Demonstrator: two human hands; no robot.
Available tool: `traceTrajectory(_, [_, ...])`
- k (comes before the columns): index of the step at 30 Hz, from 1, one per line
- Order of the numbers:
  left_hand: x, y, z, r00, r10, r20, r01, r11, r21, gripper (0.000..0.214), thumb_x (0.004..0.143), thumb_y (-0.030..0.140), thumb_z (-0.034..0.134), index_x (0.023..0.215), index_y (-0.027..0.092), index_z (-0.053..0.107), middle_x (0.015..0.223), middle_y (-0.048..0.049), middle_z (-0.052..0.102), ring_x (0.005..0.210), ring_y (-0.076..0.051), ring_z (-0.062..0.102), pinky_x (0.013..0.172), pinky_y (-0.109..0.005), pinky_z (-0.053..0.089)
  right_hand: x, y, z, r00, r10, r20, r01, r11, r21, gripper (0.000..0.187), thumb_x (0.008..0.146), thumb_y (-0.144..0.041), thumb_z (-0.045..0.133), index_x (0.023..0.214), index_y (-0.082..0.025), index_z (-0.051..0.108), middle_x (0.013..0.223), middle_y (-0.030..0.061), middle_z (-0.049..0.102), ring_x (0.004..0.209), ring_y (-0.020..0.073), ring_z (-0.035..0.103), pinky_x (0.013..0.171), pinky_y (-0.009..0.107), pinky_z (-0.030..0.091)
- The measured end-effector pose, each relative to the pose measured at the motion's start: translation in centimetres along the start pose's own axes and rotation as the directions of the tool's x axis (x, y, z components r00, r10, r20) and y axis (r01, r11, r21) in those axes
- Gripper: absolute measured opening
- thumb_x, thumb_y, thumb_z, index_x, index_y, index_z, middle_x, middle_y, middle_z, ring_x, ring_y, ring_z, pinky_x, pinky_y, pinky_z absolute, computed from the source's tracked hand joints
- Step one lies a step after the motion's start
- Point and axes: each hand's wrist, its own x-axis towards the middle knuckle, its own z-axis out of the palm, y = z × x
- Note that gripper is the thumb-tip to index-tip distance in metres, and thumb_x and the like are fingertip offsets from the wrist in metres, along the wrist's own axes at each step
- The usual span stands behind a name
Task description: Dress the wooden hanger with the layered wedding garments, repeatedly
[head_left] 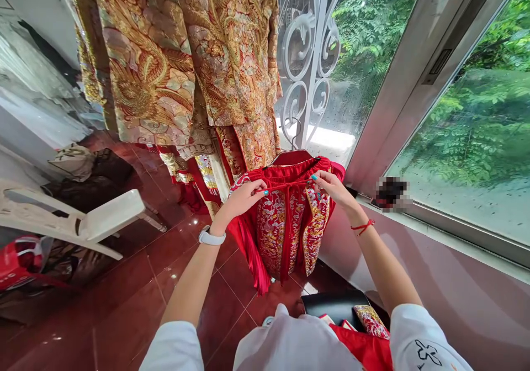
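Observation:
A red embroidered skirt [285, 222] hangs on a hanger [295, 149] in front of me. Its red waist tie [285, 186] is stretched between my two hands. My left hand [244, 194] pinches the tie's left end at the waistband; a white watch sits on that wrist. My right hand [329, 186] pinches the right end; a red string is round that wrist. Both hands are closed on the tie.
A gold embroidered jacket [186, 56] hangs above and behind the skirt. A white plastic chair [83, 222] stands at the left on the red tiled floor. A window with a white scroll grille [310, 56] and a sill runs along the right. Red cloth lies below my chest.

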Motion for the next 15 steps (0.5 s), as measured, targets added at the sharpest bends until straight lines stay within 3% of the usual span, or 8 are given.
traceTrajectory(2, [-0.1,-0.1,-0.3,1.000,-0.007,0.021,0.006,0.999,0.048,0.013,0.092,0.031,0.050,0.089,0.023,0.060,0.081,0.0009,0.064,0.073,-0.018,0.058,0.066,-0.028,0.043,-0.3,0.1,-0.4,1.000,-0.030,-0.001,0.030,0.996,-0.080,0.054,0.084,-0.072,0.058,0.069,-0.023,0.043,0.062,-0.0037,0.048,0.053,0.0105,0.042,0.051,0.025,0.037])
traceTrajectory(4, [-0.1,0.1,-0.7,0.999,-0.046,0.025,0.041,0.988,0.152,0.013,0.092,0.032,0.050,0.090,0.024,0.061,0.077,0.0022,0.064,0.068,-0.018,0.057,0.063,-0.027,0.040,-0.5,0.0,-1.3,0.992,-0.121,-0.041,0.104,0.950,-0.294,0.051,0.088,-0.068,0.056,0.067,-0.022,0.044,0.062,-0.0021,0.048,0.055,0.0123,0.042,0.052,0.027,0.037])
traceTrajectory(6, [-0.2,0.5,-1.0,0.997,-0.079,0.012,0.073,0.962,0.261,0.011,0.091,0.031,0.053,0.090,0.026,0.062,0.073,0.0030,0.063,0.064,-0.018,0.057,0.061,-0.028,0.038,-0.8,-0.4,-2.2,0.956,-0.273,-0.105,0.171,0.811,-0.559,0.044,0.089,-0.059,0.060,0.067,-0.022,0.048,0.066,0.0018,0.053,0.063,0.0161,0.048,0.056,0.028,0.037])
traceTrajectory(8, [-0.4,0.7,-0.9,0.996,-0.087,-0.022,0.090,0.947,0.308,0.008,0.090,0.028,0.055,0.089,0.026,0.063,0.073,0.0025,0.064,0.063,-0.018,0.057,0.061,-0.028,0.038,-1.3,-0.7,-2.5,0.900,-0.407,-0.154,0.192,0.689,-0.699,0.031,0.090,-0.047,0.062,0.073,-0.022,0.055,0.077,0.0055,0.062,0.073,0.0196,0.054,0.061,0.030,0.039])
traceTrajectory(11, [-1.3,0.5,0.7,0.988,-0.062,-0.141,0.087,0.981,0.175,0.015,0.088,0.020,0.053,0.099,0.024,0.063,0.089,-0.0003,0.066,0.064,-0.015,0.058,0.063,-0.028,0.044,-2.7,-0.1,-0.5,0.769,-0.521,-0.370,0.206,0.751,-0.628,0.012,0.091,-0.033,0.056,0.091,-0.022,0.061,0.090,0.0067,0.065,0.076,0.0194,0.057,0.064,0.031,0.043])
traceTrajectory(13, [-2.0,0.2,2.9,0.962,-0.041,-0.271,0.039,0.999,-0.010,0.028,0.087,0.015,0.051,0.112,0.023,0.060,0.111,-0.0048,0.064,0.073,-0.014,0.061,0.065,-0.027,0.049,-3.4,1.5,2.3,0.703,-0.490,-0.515,0.210,0.835,-0.509,0.013,0.090,-0.027,0.052,0.097,-0.022,0.061,0.089,0.0060,0.066,0.072,0.0185,0.058,0.064,0.031,0.046])
traceTrajectory(14, [-2.3,0.1,4.3,0.931,-0.043,-0.363,0.010,0.996,-0.093,0.034,0.086,0.013,0.051,0.117,0.023,0.058,0.121,-0.0071,0.059,0.079,-0.014,0.062,0.066,-0.026,0.051,-3.5,2.5,3.8,0.733,-0.441,-0.518,0.196,0.866,-0.460,0.015,0.090,-0.026,0.050,0.098,-0.022,0.063,0.086,0.0054,0.066,0.071,0.0184,0.058,0.064,0.031,0.046])
traceTrajectory(15, [-2.5,0.0,5.9,0.885,-0.065,-0.461,-0.010,0.987,-0.160,0.036,0.084,0.012,0.052,0.118,0.023,0.057,0.127,-0.0085,0.056,0.084,-0.014,0.062,0.067,-0.026,0.053,-3.4,3.6,5.3,0.802,-0.373,-0.466,0.165,0.889,-0.428,0.018,0.089,-0.025,0.049,0.098,-0.022,0.065,0.082,0.0049,0.067,0.069,0.0185,0.059,0.064,0.031,0.047])
